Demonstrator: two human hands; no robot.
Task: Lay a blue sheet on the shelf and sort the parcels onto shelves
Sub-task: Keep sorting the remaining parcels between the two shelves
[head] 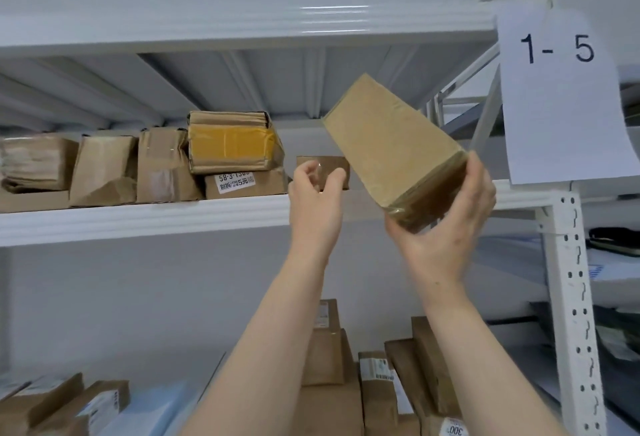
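1. The parcel [391, 148] is a long cardboard box wrapped all over in clear tape. It looks stiff and light enough for one hand. The glossy tape will probably be slippery, so the firm short end or the long edges are the best places to hold it.
2. The right hand [450, 227] grips the parcel's near end. Its fingers [481, 186] are spread wide and wrap the far side of that end, and the thumb presses the opposite side. The palm cups it from below.
3. From those fingers the parcel tilts up and away to the left. Its far end is in the air, above the shelf [138, 221] and touching nothing.
4. The left hand [315, 200] is raised just beside the parcel and holds nothing I can see. Its fingers are loosely curved, with a gap between them and the thumb.
5. A small box [327, 162] sits on the shelf right behind those fingertips. The blur hides whether they touch it.
6. In my judgement the free spot is to the right of the left fingers, beside the small box.
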